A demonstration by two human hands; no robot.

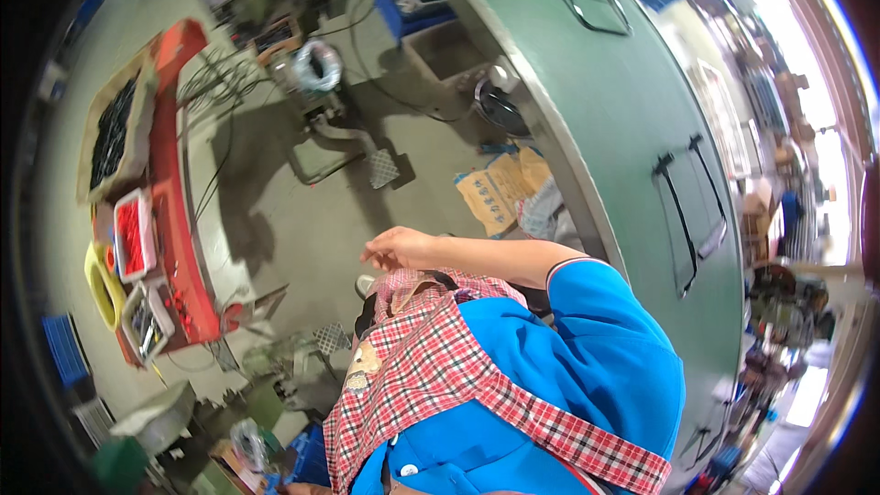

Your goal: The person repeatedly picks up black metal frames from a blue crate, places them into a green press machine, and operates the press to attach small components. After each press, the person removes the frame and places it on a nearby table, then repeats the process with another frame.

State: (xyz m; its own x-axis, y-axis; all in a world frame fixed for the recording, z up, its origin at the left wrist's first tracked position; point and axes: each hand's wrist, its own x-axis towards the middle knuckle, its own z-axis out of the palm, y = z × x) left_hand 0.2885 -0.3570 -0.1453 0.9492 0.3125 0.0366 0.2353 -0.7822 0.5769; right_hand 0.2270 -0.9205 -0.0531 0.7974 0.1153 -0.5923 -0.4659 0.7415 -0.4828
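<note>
Blue-sleeved right arm (504,262) bends, right hand (398,248) curled near the apron (423,344).

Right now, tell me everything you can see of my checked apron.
The apron is red, white and black plaid, apparently woven cloth, worn over a blue shirt. Its wide strap runs toward the picture's lower right. A pale, animal-like patch decorates the front. The cloth bunches near the lap, beside the right hand; whether they touch is unclear.
</note>
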